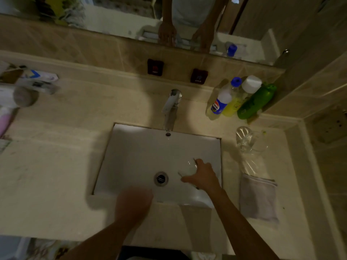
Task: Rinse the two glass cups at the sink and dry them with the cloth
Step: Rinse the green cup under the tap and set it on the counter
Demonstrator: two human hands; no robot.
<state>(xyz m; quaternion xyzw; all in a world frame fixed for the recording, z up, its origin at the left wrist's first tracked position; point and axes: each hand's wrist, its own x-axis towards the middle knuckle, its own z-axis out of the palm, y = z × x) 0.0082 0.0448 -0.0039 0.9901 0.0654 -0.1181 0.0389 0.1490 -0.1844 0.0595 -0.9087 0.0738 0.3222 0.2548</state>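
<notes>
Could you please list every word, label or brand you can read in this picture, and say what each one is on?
"HOT": left dark wall plaque.
"COLD": right dark wall plaque.
Pepsi-style round logo, lettering unreadable: blue-capped bottle.
Yellow bottle: label too blurred.
Box with blue arrow: print too blurred.

Two glass cups are seen: one (188, 167) in the sink, one (249, 140) on the counter. One cloth (258, 197), four bottles (242, 99), and two hands are counted.
</notes>
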